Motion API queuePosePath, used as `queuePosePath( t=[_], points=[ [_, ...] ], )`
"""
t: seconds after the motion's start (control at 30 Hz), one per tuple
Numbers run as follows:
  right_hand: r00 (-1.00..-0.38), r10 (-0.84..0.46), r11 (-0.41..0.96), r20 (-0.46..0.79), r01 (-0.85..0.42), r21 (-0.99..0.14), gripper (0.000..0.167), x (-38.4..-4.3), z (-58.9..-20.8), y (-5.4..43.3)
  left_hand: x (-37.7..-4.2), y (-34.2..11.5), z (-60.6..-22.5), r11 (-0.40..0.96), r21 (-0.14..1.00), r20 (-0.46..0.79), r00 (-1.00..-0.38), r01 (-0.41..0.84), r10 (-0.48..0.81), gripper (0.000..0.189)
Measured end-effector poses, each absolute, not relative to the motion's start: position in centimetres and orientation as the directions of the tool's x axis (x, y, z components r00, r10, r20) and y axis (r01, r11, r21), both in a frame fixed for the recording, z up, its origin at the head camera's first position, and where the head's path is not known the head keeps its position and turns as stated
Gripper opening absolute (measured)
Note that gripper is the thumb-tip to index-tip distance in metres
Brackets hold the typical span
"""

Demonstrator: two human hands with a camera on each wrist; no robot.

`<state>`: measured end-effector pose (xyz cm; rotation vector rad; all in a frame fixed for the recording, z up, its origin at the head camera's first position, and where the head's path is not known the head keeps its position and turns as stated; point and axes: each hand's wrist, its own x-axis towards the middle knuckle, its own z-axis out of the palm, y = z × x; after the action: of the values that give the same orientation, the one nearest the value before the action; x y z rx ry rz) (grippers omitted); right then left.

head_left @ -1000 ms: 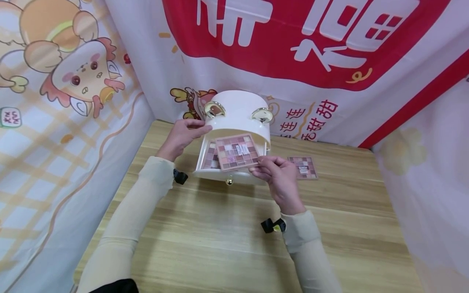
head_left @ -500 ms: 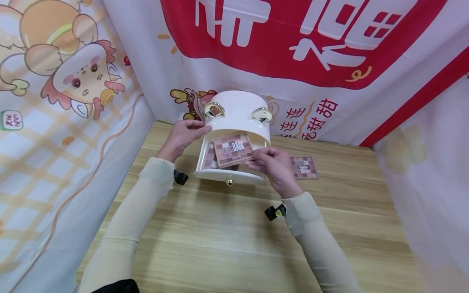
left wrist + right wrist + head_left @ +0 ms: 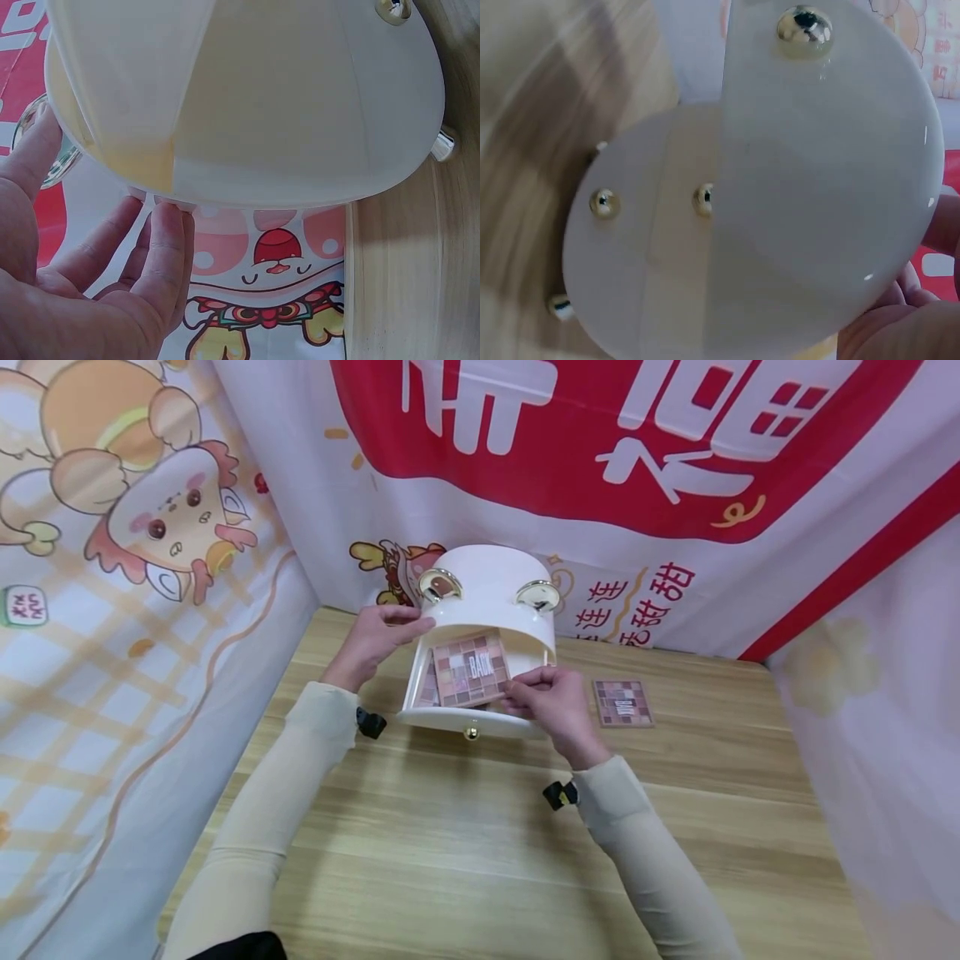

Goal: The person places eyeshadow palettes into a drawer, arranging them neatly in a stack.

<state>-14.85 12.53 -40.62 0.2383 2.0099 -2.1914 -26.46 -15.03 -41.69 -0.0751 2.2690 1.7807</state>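
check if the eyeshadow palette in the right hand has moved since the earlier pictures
Yes, in the head view the eyeshadow palette has shifted left, judged against the gold drawer knob.

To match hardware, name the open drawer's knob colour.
Gold; the knob shows best in the right wrist view.

Printed cloth walls (image 3: 540, 485) hang on three sides of a wood-grain tabletop (image 3: 450, 860).

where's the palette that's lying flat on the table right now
In the head view, the loose palette lies on the wooden table, just right of the right hand, beyond the open drawer.
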Motion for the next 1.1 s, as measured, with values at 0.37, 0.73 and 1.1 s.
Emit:
queuePosePath(
  t=[0.37, 0.73, 1.1],
  points=[
    [-0.989, -0.017, 0.455, -0.145, 0.122, -0.882, 0.015, -14.9, -40.0, 12.3, -26.3, -15.1, -41.5, 0.25, 0.945, -0.245, -0.963, -0.211, 0.114, 0.074],
    [-0.982, -0.077, 0.543, -0.175, 0.106, -0.833, 0.018, -15.1, -39.5, 12.4, -26.6, -15.2, -41.7, 0.249, 0.945, -0.244, -0.963, -0.21, 0.113, 0.074],
    [-0.974, -0.12, 0.166, -0.194, 0.173, -0.971, 0.015, -14.9, -38.5, 14.5, -26.6, -15.1, -41.8, 0.249, 0.946, -0.243, -0.963, -0.209, 0.115, 0.074]
  ],
)
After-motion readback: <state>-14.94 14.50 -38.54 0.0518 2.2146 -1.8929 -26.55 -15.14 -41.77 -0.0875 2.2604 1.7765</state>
